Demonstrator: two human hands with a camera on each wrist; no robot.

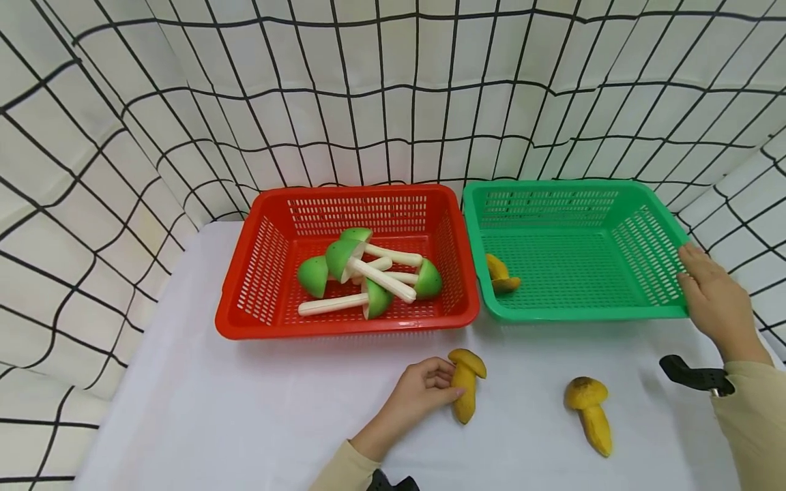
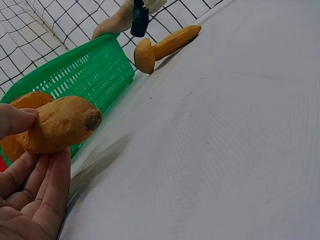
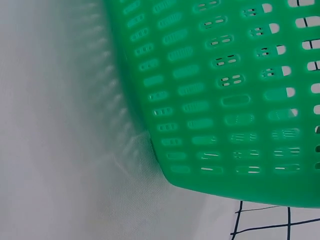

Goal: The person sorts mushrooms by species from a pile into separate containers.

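My left hand (image 1: 424, 389) pinches a yellow toy mushroom (image 1: 465, 399) by its stem, between thumb and fingers, in front of the baskets. In the left wrist view the brown stem end of this mushroom (image 2: 70, 122) faces the camera. My right hand (image 1: 718, 300) rests on the right rim of the green basket (image 1: 571, 314), fingers extended; the right wrist view has only the basket's perforated outer wall (image 3: 210, 120). Inside that basket, a yellow mushroom (image 1: 505, 283) lies against the left wall. Another yellow mushroom (image 1: 592, 416) lies on the white cloth, in front of the basket.
A red basket (image 1: 350, 333) stands beside the green one on the left, holding several green-capped mushrooms (image 1: 345, 259) with pale stems. Behind the baskets and along both sides rises white cloth with black netting (image 1: 393, 88). White cloth (image 1: 202, 409) covers the table.
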